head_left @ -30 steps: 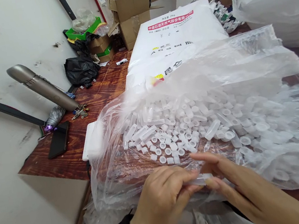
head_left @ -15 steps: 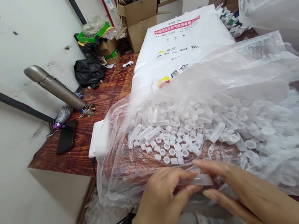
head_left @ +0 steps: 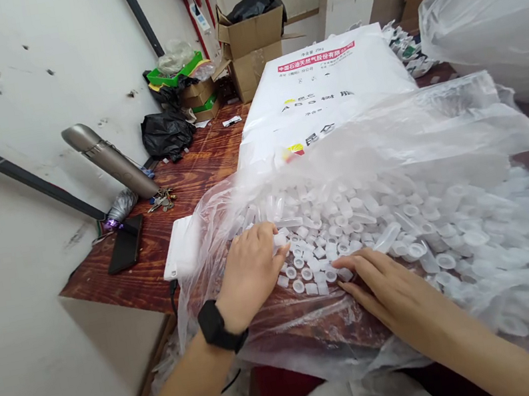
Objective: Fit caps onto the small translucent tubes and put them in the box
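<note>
A loose pile of small white plastic caps [head_left: 311, 288] and longer translucent tubes [head_left: 387, 238] lies on a clear plastic bag [head_left: 314, 345]. My left hand [head_left: 250, 264], with a black watch on its wrist, is at the left side of the pile. Its fingers curl over a translucent tube [head_left: 280, 241], whose end shows between thumb and forefinger; the rest is hidden beneath the hand. At the pile's front edge, my right hand [head_left: 380, 283] reaches in from the right. Thumb and forefinger are apart, with their tips beside a few caps.
A white sack [head_left: 327, 89] lies behind the pile. To the left are a phone [head_left: 125, 243], keys [head_left: 161, 200], a metal flask [head_left: 110, 159] and a white box-shaped device [head_left: 180, 247] with a cable. A cardboard box [head_left: 252, 44] stands at the back.
My hands have separated from the front, where they were together at a translucent tube. The left moved forward and left onto the pile; the right moved forward to the caps. The view shifted slightly.
</note>
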### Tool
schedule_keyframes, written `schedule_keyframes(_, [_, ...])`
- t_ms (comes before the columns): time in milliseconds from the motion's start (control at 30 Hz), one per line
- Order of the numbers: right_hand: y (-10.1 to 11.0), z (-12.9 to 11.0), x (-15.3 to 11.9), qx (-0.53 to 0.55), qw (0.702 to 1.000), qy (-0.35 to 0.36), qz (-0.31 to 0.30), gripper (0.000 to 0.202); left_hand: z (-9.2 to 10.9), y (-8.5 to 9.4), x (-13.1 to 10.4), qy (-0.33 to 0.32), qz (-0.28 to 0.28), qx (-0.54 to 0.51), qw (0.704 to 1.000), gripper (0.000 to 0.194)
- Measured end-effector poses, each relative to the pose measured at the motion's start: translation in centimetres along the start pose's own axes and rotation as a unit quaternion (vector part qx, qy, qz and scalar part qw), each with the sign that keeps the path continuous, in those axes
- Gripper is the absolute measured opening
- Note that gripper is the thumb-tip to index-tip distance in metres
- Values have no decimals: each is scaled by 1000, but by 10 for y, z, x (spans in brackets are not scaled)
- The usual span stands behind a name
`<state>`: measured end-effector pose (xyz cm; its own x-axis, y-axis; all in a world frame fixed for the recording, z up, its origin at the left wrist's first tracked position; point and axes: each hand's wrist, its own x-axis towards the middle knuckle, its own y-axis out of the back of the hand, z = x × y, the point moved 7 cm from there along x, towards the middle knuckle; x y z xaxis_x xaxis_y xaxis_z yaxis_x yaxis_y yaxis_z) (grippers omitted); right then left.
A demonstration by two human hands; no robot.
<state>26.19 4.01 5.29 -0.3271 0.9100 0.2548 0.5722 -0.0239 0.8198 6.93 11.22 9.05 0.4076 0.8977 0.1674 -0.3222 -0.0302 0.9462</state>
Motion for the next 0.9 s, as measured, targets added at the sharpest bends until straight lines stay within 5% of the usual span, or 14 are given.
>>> schedule_keyframes(167, [4,-1,-7,1,1000,5,14,29,-7,0,14,17,-28,-21,999,4])
schedule_keyframes(333, [15,6,-12,17,999,-21,40,25,11,1,-8,55,-48,-175,982,11])
schedule_keyframes(400, [15,8,-14,4,999,-11,51,26,20,-12,-25,106,-90,-350,926,22])
schedule_keyframes(467, [10,8,-17,-11,999,15,47,30,29,-27,-42,162,-111,-508,838,29])
schedule_keyframes(567, [3,6,-24,-14,998,63,25,35,35,-39,-59,215,-77,-612,758,33])
schedule_keyframes(767, [4,0,-30,7,995,98,15,36,37,-51,-75,275,-47,-669,689,43])
schedule_keyframes(900, [17,0,-24,107,992,-17,59,28,51,-57,-82,279,-60,-697,658,44])
